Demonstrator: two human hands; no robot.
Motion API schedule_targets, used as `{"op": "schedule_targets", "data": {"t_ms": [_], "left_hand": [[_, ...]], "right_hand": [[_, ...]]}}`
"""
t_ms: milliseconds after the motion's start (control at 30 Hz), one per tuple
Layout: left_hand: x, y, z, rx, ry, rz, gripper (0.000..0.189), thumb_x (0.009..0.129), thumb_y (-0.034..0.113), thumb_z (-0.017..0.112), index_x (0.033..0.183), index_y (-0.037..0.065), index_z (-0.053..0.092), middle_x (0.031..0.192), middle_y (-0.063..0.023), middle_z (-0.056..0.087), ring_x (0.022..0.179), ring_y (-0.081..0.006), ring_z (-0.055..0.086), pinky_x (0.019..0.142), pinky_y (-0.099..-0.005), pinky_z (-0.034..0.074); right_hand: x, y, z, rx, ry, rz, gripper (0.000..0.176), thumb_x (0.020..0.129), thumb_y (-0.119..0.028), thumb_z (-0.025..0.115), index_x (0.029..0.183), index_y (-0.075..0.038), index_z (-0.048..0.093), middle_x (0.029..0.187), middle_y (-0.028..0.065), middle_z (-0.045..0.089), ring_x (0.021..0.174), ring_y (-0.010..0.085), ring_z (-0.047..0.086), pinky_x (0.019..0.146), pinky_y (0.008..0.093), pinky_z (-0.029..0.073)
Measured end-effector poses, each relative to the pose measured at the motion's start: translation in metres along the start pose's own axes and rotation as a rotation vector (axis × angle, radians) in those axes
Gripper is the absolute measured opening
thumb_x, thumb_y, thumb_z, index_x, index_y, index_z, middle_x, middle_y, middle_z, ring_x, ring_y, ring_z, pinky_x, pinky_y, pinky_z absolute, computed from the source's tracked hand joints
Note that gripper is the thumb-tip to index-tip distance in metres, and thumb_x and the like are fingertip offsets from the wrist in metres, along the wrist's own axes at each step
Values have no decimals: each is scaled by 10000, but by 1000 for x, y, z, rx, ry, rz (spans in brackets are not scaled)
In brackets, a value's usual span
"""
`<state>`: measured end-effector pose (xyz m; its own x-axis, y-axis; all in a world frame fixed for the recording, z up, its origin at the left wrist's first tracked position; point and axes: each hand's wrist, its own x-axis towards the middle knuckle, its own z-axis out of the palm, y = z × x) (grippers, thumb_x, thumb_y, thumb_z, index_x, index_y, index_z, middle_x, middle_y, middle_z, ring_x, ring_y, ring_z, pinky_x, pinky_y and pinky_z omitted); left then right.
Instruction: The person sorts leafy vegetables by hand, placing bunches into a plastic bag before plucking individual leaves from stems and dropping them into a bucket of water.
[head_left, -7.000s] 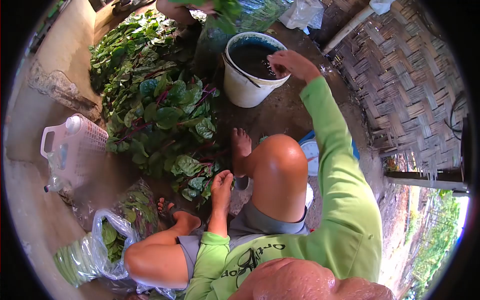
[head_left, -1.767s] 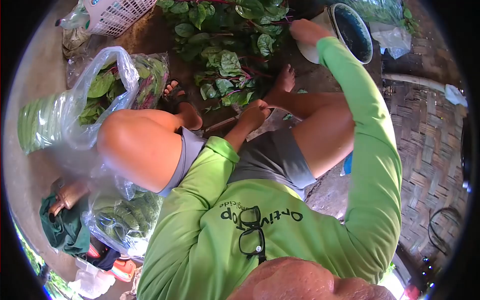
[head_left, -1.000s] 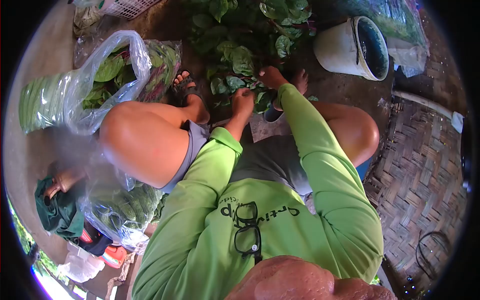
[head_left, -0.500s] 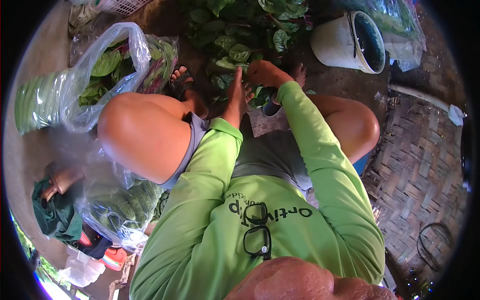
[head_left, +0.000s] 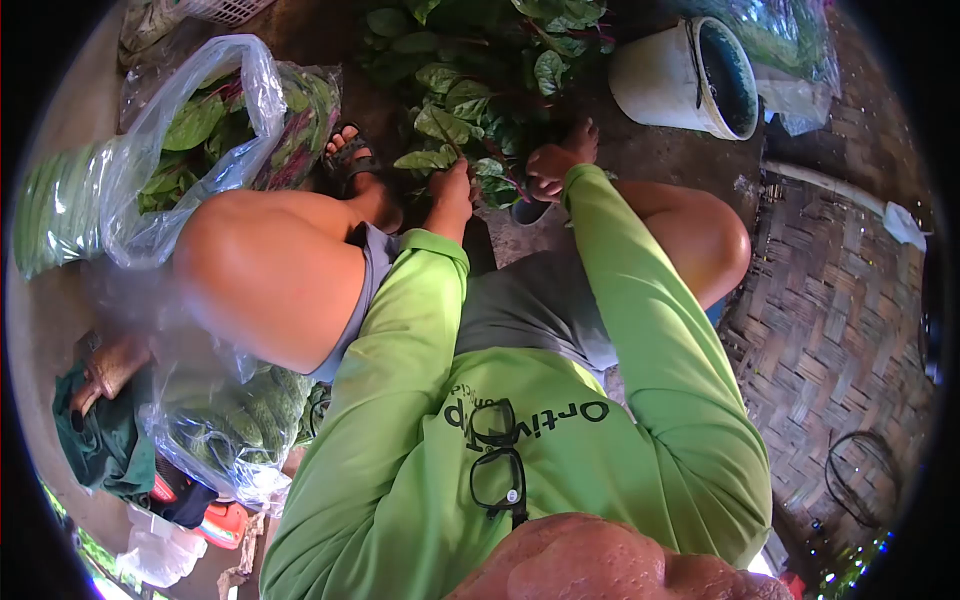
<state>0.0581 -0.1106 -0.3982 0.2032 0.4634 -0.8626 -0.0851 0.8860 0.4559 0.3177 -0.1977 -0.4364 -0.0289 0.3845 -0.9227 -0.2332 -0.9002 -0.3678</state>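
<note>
A stem with broad green leaves (head_left: 443, 127) is pinched in the closed left hand (head_left: 451, 192), seemingly to leave the foliage free. The right hand (head_left: 547, 172) is loosely curled beside a thin purplish stem (head_left: 513, 179); whether that is gripped cannot be told. At upper centre, a heap of dark-green leaves (head_left: 550, 72) is laid within reach. At upper left, a clear plastic bag (head_left: 268, 85) is opened wide, apparently for access.

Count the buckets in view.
1: the white bucket, right of the leafy greens and beyond the right hand. Others could be hidden.
</note>
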Motion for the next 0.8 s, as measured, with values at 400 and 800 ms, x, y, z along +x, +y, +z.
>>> {"op": "schedule_targets", "data": {"t_ms": [400, 800], "left_hand": [[-10, 12, -4, 212, 37, 28, 168, 878, 123, 686, 973, 26, 588, 753, -67, 606, 529, -141, 533, 410, -305, 398], [-59, 34, 27, -18, 147, 325, 244, 853, 159, 735, 992, -30, 666, 871, -84, 669, 653, -135, 569, 549, -322, 431]], "right_hand": [[13, 21, 68, -957, 227, -109, 235, 807, -276, 655, 822, -46, 700, 732, 87, 697, 674, 287, 674, 652, 381, 561], [-183, -145, 84, -808, 500, -656, 296, 754, -263, 750, 986, -80, 731, 795, 86, 701, 713, 197, 659, 685, 337, 529]]}}
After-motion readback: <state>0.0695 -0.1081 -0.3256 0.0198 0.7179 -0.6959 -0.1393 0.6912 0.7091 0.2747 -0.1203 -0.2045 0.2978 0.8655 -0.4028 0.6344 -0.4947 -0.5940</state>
